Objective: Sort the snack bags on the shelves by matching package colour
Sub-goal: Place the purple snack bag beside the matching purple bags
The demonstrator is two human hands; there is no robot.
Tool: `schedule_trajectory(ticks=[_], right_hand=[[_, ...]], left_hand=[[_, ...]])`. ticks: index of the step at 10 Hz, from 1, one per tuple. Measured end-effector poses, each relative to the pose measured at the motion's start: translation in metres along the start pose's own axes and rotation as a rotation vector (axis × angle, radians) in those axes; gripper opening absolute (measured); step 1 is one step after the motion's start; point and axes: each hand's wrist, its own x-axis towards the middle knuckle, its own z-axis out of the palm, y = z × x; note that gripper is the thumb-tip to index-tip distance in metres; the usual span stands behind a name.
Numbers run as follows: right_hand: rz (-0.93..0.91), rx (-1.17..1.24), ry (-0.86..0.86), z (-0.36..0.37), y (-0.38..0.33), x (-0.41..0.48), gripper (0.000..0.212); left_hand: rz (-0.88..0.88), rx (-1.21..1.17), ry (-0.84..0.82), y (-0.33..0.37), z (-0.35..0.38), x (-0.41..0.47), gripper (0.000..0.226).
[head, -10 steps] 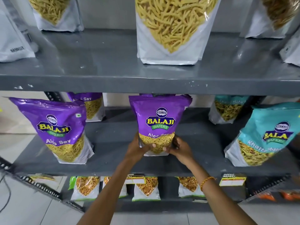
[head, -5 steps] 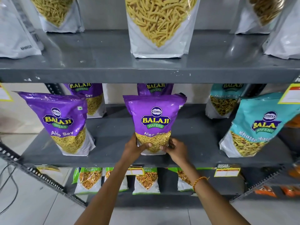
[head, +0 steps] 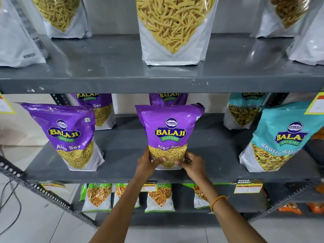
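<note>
A purple Aloo Sev bag (head: 169, 130) stands upright at the middle of the grey middle shelf (head: 122, 155). My left hand (head: 149, 163) grips its lower left corner and my right hand (head: 193, 164) grips its lower right corner. Another purple bag (head: 67, 135) leans at the shelf's left front, with two more purple bags (head: 98, 107) (head: 168, 99) behind. A teal Khatta Mitha bag (head: 280, 137) stands at the right front and a second teal bag (head: 243, 109) stands behind it.
The top shelf (head: 105, 67) holds white bags, the largest one (head: 172, 30) at the centre. Green bags (head: 96, 197) line the bottom shelf, orange packs (head: 289, 207) at its right. A yellow price tag (head: 248, 186) hangs on the middle shelf's front edge. Cables lie on the tiled floor at left.
The view has tilted up slightly, so the shelves sit lower in the frame. Both hands stay on the purple bag's bottom corners, and the bag stands in the same spot.
</note>
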Motion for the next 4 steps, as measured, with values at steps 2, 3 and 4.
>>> schedule_trajectory(ticks=[2, 3, 4], right_hand=[[-0.021, -0.047, 0.0, -0.0021, -0.0043, 0.0, 0.039], [-0.007, -0.024, -0.009, -0.0022, -0.0021, 0.0, 0.04], [0.046, 0.006, -0.017, -0.002, -0.0077, -0.0054, 0.054]], left_hand=[[0.016, 0.023, 0.012, 0.0008, 0.0025, -0.0024, 0.065], [-0.008, 0.023, -0.007, -0.0007, 0.0011, 0.0011, 0.067], [0.015, 0.042, -0.007, 0.0046, 0.0014, -0.0078, 0.076]])
